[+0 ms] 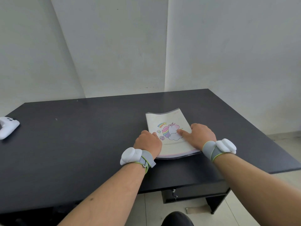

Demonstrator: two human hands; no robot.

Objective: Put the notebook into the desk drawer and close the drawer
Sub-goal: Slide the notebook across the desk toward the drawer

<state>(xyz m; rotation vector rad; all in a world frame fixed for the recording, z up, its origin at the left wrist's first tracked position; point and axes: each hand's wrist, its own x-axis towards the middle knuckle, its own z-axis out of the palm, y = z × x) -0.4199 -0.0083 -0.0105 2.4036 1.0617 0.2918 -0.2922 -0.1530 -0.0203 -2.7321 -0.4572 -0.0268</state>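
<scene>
A white notebook with a rainbow unicorn on its cover lies flat on the black desk, right of centre. My left hand rests on its left edge with curled fingers. My right hand grips the right edge, thumb pressed on the cover. The far end of the notebook curls up slightly. The desk drawer sits shut under the front right of the desk, a key in its lock.
A white game controller lies at the desk's far left edge. Pale walls stand right behind the desk. Tiled floor shows below the drawer, with my dark shoe at the bottom.
</scene>
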